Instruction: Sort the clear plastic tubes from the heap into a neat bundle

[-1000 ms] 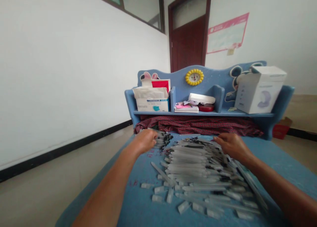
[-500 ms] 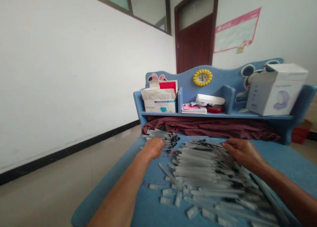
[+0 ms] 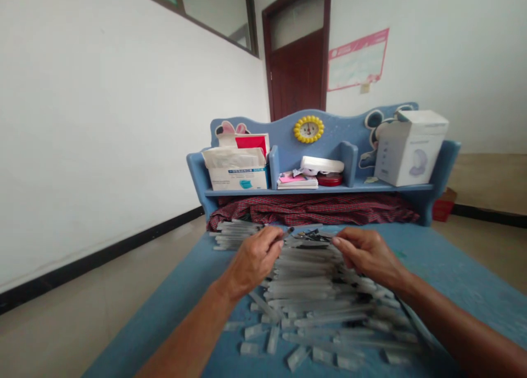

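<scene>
My left hand is closed round a pen, whose dark tip sticks out past the thumb and forefinger. My right hand pinches at a thin dark piece; its kind is unclear. Small black parts lie between the two hands. Below them spreads a pile of translucent pen barrels, lying side by side, some with dark ends. Behind my left hand is a stack of similar pens, partly hidden. Loose clear pen caps are scattered at the near side.
All this lies on a blue table. Along its back stands a blue shelf with a mask box, papers, a red round tin and a white carton. Checked cloth is bunched under the shelf.
My left hand has moved right from beside the left-hand pen stack and now holds a pen near the right hand. My right hand remains near the pile's far end. The camera view has shifted.
</scene>
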### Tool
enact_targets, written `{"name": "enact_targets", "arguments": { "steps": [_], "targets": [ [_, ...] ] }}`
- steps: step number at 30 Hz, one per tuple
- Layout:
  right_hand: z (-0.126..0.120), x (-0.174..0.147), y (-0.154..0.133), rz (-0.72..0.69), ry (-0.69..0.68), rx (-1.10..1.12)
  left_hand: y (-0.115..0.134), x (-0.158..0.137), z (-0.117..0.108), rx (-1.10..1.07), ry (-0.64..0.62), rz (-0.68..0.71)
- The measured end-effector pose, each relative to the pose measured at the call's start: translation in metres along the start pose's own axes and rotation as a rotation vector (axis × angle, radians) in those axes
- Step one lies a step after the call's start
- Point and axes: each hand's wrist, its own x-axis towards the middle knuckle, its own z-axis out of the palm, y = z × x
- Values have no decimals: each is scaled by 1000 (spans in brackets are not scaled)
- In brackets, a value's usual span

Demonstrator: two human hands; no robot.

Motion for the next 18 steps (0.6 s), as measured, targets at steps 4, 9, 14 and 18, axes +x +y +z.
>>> {"name": "enact_targets", "arguments": {
  "steps": [4, 9, 14, 18],
  "targets": [
    [5, -9, -14, -55, -103, 61, 22, -3, 14, -124, -52, 170],
    [12, -13, -17, -53, -134, 90, 24, -6, 24, -114, -75, 259],
    [11, -10, -11, 37, -217, 225, 19, -6, 27, -24, -32, 373],
    [9, -7, -10, 42, -246, 323, 18, -6, 27, 24, -25, 415]
  ]
}}
